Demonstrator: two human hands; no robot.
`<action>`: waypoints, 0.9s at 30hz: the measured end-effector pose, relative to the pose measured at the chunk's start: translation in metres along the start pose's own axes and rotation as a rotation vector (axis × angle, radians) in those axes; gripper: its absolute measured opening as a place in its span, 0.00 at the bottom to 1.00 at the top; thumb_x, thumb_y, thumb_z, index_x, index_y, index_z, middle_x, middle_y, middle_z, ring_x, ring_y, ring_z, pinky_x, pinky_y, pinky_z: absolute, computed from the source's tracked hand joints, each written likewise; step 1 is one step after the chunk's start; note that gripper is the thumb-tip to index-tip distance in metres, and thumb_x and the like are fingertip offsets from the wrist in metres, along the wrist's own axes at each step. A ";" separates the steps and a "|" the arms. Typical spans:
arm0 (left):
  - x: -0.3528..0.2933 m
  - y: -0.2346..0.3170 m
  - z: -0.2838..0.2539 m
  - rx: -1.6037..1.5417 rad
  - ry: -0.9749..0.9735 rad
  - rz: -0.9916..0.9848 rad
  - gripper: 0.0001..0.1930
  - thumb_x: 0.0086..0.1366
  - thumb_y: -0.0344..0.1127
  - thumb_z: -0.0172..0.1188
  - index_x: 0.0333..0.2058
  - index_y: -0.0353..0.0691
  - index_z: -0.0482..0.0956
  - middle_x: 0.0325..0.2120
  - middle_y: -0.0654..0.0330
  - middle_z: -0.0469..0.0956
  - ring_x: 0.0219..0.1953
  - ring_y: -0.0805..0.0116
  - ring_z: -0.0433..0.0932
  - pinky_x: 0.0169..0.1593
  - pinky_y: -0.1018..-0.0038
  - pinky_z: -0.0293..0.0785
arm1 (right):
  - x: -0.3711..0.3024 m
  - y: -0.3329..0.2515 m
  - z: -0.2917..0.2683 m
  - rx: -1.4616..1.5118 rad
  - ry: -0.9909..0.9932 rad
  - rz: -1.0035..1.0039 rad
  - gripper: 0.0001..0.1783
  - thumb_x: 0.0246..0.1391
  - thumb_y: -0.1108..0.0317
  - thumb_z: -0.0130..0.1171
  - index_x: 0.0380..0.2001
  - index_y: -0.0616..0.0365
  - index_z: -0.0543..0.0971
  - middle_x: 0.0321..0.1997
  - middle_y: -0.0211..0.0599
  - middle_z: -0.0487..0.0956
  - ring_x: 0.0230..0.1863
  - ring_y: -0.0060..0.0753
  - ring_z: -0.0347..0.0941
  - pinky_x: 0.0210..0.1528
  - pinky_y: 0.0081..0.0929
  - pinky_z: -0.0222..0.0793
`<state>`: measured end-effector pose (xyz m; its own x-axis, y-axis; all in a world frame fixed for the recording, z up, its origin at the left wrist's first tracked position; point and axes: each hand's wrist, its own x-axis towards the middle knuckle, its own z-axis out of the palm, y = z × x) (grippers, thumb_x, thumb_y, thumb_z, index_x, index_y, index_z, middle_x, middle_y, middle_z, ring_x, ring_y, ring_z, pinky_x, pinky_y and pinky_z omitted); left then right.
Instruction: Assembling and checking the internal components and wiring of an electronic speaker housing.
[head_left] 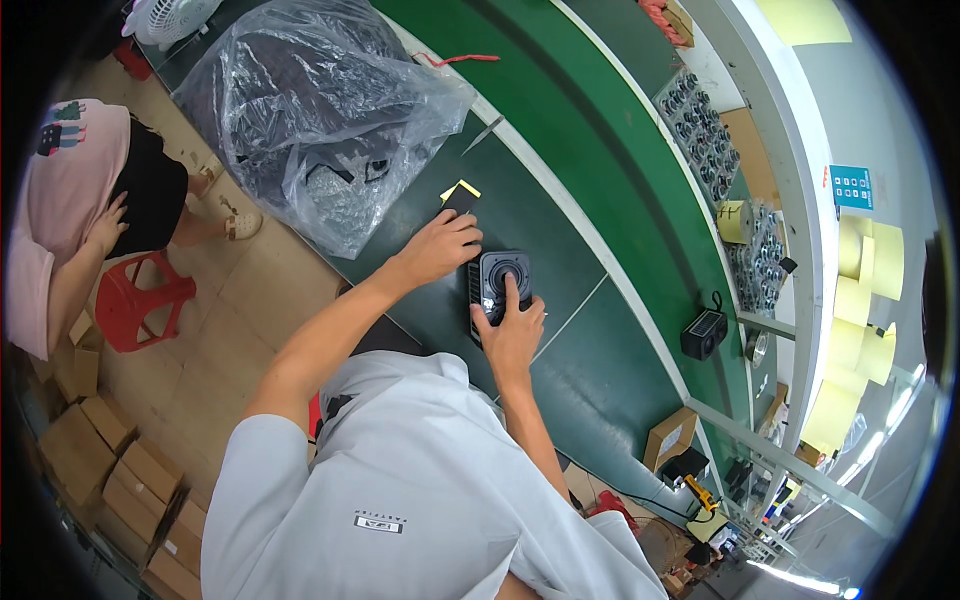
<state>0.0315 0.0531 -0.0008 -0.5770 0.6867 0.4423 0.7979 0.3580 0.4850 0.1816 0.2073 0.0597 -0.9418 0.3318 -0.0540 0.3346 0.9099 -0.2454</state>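
A black box-shaped speaker [490,262] with a round cone lies face up on the green worktable in front of me. My right hand [514,335] is on it: the index finger rests on the cone, while the thumb and other fingers straddle the casing. Just beyond the speaker's left side, my left hand [440,247] has its fingers bent together at a small flat black piece with a yellow edge [462,197]. That piece sticks out past the knuckles, and the fingertips' contact with it is partly hidden.
A large clear plastic bag [310,120] with dark contents covers the table's far left. Beyond a pale rail runs a green conveyor belt [610,130], carrying another black speaker [704,332]. A cardboard box [670,438] stands at right. A person sits left, near a red stool [140,300].
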 end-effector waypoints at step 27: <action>0.006 -0.016 0.008 -0.164 -0.140 -0.132 0.04 0.51 0.28 0.65 0.28 0.40 0.82 0.28 0.59 0.78 0.37 0.57 0.74 0.43 0.64 0.70 | 0.006 0.010 0.003 -0.032 -0.037 -0.180 0.43 0.44 0.42 0.68 0.64 0.40 0.70 0.52 0.57 0.66 0.50 0.57 0.67 0.48 0.46 0.66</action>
<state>0.0168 0.0569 -0.0114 -0.6352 0.7259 0.2638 0.6717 0.3507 0.6525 0.1790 0.2177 0.0535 -0.9869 0.1541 -0.0478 0.1609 0.9614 -0.2232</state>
